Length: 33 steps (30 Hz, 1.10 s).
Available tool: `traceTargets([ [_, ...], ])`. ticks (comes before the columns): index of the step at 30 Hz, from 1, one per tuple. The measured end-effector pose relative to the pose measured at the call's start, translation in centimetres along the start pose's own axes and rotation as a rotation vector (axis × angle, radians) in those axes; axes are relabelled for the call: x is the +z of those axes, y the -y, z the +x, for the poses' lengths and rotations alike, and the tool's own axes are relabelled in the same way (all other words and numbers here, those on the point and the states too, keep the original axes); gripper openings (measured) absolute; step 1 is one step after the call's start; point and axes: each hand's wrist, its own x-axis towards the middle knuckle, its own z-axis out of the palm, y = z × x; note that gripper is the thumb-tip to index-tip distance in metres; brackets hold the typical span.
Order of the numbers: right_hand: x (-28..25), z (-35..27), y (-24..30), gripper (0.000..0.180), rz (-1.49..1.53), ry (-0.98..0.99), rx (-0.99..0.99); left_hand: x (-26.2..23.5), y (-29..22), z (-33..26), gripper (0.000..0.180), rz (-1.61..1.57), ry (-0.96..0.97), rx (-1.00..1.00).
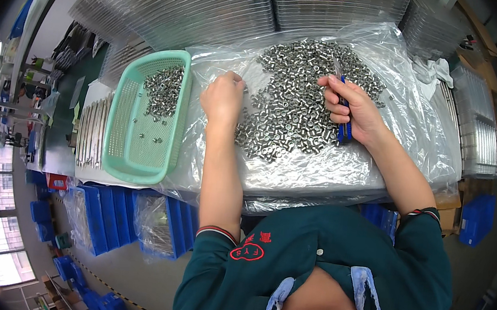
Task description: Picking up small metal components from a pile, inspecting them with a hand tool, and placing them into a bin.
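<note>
fingers, right: right hand (353, 108) is gripping a blue-handled tool (345, 132), its grey tip pointing away from the body over the heap.
fingers, left: left hand (223, 99) is curling its fingers inward; cannot tell whether anything is being held.
metal parts: small silver pieces (293, 102) are lying in a broad loose heap mid-table, mostly between the hands and beyond; more are sitting at the far end of the green basket (184, 91).
front edge: see-through plastic sheet (422, 140) is covering the work surface, drooping just ahead of the body.
open room: a shiny strip of sheet is running between heap and front edge; a narrower gap is separating left hand from basket.
left side: basket is blocking reach that way; slim metal rods (92, 132) are lying just past it.
far side: stacked see-through trays (173, 8) are walling off the back.
right side: whitish cloth (432, 71) and another tray stack (474, 142) are bounding the sheet.
below: blue bins (108, 219) are standing under the edge, left of the body.
</note>
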Motion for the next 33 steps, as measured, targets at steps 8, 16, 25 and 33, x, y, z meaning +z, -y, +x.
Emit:
traceTargets([
  [8, 0.1, 0.1, -0.2, 0.024, -0.008, 0.000, 0.026, 2.1, -2.0, -0.9, 0.011, -0.148, 0.048, 0.287],
  [16, 0.4, 0.0, -0.1, 0.019, -0.032, -0.001, 0.050, 2.9, -1.5, -0.4, 0.012, -0.069, -0.025, 0.342],
  [25, 0.4, 0.0, -0.4, 0.023, -0.057, 0.004, 0.039, 1.5, -3.1, -0.9, 0.013, -0.267, -0.011, 0.334],
  [33, 0.6, 0.0, -0.4, 0.022, -0.104, -0.014, 0.064, 2.1, -5.5, -3.1, 0.024, -1.085, 0.206, 0.443],
])
